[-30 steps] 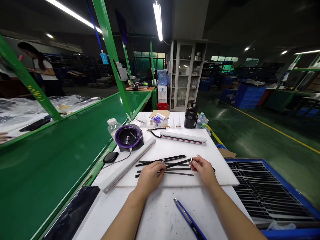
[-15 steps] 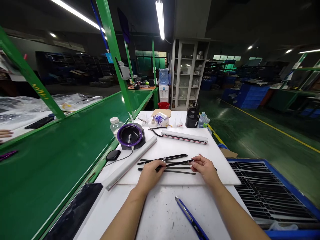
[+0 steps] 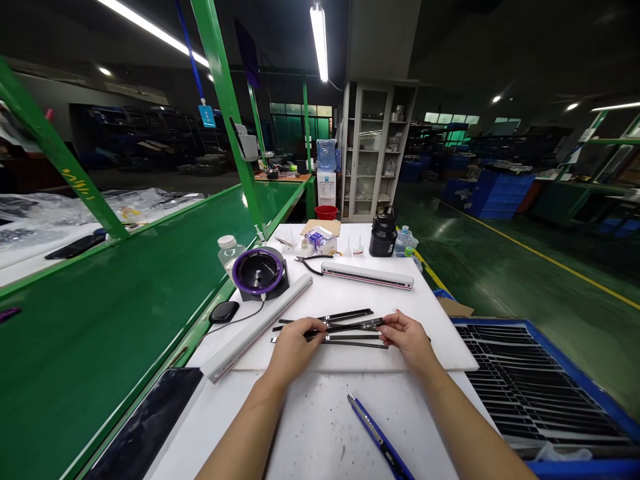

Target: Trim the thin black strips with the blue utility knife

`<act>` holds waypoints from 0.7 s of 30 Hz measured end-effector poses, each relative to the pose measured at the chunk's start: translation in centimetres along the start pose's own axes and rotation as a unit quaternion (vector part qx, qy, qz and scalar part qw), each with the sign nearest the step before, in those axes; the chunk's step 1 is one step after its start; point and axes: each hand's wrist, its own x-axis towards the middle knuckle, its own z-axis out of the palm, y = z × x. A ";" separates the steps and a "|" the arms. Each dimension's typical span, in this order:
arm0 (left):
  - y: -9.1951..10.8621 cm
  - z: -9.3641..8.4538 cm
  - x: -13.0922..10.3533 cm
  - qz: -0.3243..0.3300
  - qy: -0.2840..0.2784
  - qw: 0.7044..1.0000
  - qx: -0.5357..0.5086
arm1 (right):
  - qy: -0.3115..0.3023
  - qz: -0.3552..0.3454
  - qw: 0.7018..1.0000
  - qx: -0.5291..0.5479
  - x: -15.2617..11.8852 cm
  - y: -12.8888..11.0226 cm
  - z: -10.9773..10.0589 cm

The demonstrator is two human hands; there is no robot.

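A thin black strip [image 3: 354, 327] spans the gap between my two hands, just over the white foam board [image 3: 425, 327]. Its left part is pinched by my left hand [image 3: 299, 347], thumb against fingers. At its other end my right hand [image 3: 409, 339] grips it the same way. Several more black strips [image 3: 353, 314] lie on the board, behind and below the held one, partly covered by my hands. Left of them a long white bar [image 3: 260, 327] lies slanted. A second white bar [image 3: 367, 275] rests farther back.
A purple-rimmed black fan [image 3: 259, 272], pliers [image 3: 315, 263] and a black jug [image 3: 383, 235] stand or lie toward the back. In front is a blue pen-like tool [image 3: 380, 437]. At right, a blue crate [image 3: 537, 327] holds many black strips. A green conveyor belt [image 3: 135, 300] runs along the left.
The strip between my hands has turned, showing a broader, shinier face. My left hand has shifted slightly left. At far left, another person's hand has gone out of view.
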 end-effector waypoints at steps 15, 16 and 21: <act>6.6 0.8 -1.1 0.185 0.139 0.971 0.062 | -0.013 -0.047 0.997 -0.064 -3.3 -3.7 5.1; 7.1 1.1 -1.3 0.192 0.141 0.970 0.054 | -0.032 -0.037 0.997 -0.052 -3.6 -3.7 5.9; 8.2 2.0 -1.6 0.190 0.134 0.972 0.033 | -0.036 -0.007 0.999 0.000 -3.8 -3.3 7.2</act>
